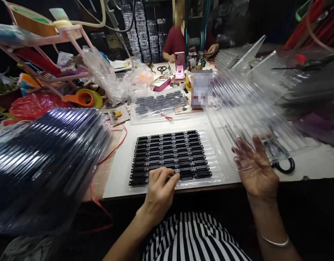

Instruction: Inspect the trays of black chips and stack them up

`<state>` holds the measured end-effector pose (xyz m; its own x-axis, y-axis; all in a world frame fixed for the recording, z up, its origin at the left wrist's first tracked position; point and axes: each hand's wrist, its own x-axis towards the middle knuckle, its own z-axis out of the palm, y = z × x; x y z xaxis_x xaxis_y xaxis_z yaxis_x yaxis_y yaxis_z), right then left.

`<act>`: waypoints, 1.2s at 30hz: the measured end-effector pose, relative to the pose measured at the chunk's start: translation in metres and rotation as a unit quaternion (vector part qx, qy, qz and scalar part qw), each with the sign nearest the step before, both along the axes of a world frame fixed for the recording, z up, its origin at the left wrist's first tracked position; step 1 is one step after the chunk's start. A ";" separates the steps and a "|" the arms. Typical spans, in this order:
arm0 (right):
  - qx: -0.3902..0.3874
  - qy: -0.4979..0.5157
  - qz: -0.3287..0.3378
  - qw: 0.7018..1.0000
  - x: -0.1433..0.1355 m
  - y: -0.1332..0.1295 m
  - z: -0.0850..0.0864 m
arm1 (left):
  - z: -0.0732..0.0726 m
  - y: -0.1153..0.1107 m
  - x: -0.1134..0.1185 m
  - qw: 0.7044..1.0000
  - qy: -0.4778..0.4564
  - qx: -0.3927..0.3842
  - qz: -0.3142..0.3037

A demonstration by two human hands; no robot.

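In front of me a clear plastic tray (217,159) lies flat, holding rows of black slotted strips (169,154). My left hand (159,192) is over the tray's front rows, its fingers curled and thumb close to the index finger. Whatever is between those fingertips is hidden. On the right, my right hand (261,174) grips the near edge of a ribbed clear plastic tray (254,108), which is tilted and smeared by motion. Some fingers show through the plastic. A dark ring-shaped handle (285,166) sticks out beneath its edge.
A tall stack of filled trays (44,159) stands at left, with red ribbon (119,143) beside it. Another filled tray (158,103) lies farther back. Beyond are a pink phone stand (179,72), an orange tape dispenser (82,98), a pink rack (71,34) and a seated person (175,41).
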<state>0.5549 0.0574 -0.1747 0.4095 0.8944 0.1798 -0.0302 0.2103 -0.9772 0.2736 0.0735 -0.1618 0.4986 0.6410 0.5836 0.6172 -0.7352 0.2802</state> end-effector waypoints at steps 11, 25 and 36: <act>0.039 0.256 -0.046 0.965 0.005 -0.021 0.016 | -0.001 0.010 0.031 0.986 0.118 -0.116 -0.001; 0.070 0.219 -0.009 0.973 -0.027 -0.061 0.028 | 0.029 -0.004 -0.076 0.966 -0.145 -0.099 0.191; 0.069 0.173 -0.026 0.982 -0.026 -0.055 0.019 | -0.003 -0.002 -0.109 0.949 -0.163 -0.151 0.224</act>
